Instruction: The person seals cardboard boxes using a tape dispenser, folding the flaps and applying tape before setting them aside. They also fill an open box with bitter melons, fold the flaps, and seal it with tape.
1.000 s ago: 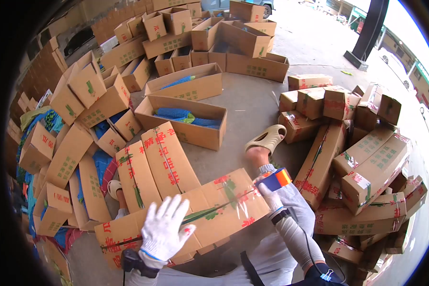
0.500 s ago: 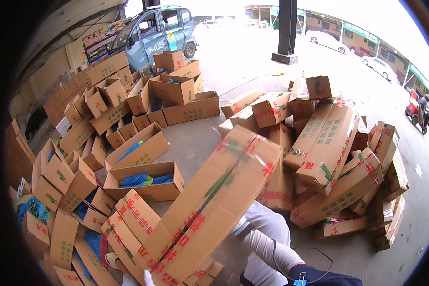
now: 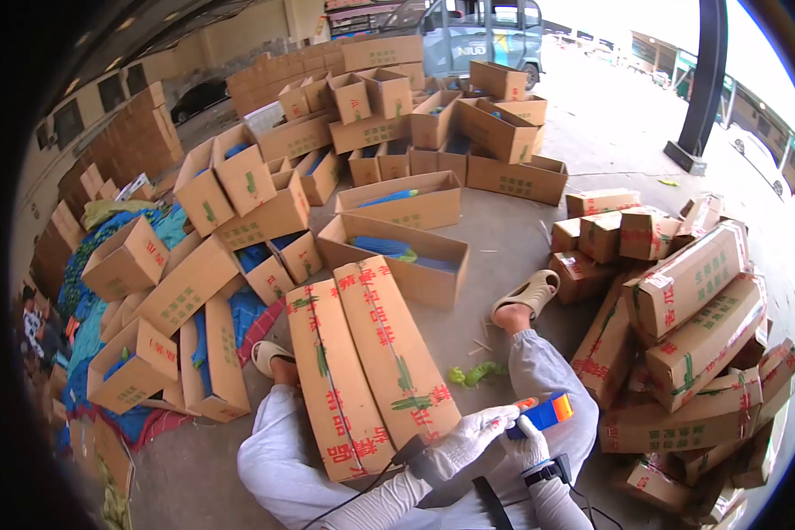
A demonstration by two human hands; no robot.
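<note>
Two long cardboard cartons [image 3: 399, 349] with red and green print lie side by side on the floor between my legs, their top seams facing up. My right hand [image 3: 530, 449], in a white glove, is wrapped round a blue-and-orange tape dispenser [image 3: 552, 413] just right of the cartons' near end. My left hand [image 3: 470, 439], also gloved, reaches across the near corner of the right carton. Its fingers are pressed together at the orange end of the dispenser. A dark cable runs along my left sleeve.
Printed cartons [image 3: 698, 283] are piled on my right. Open cartons [image 3: 415, 261] holding blue-wrapped goods stand ahead and to the left, some on a blue sheet [image 3: 175, 231]. A green scrap [image 3: 477, 374] lies near my right foot. Behind are a van [image 3: 481, 42] and a dark pillar [image 3: 700, 97].
The carton I was holding tilted now lies flat beside the other one. My hands have come off it and moved to the tape dispenser. The view has swung left.
</note>
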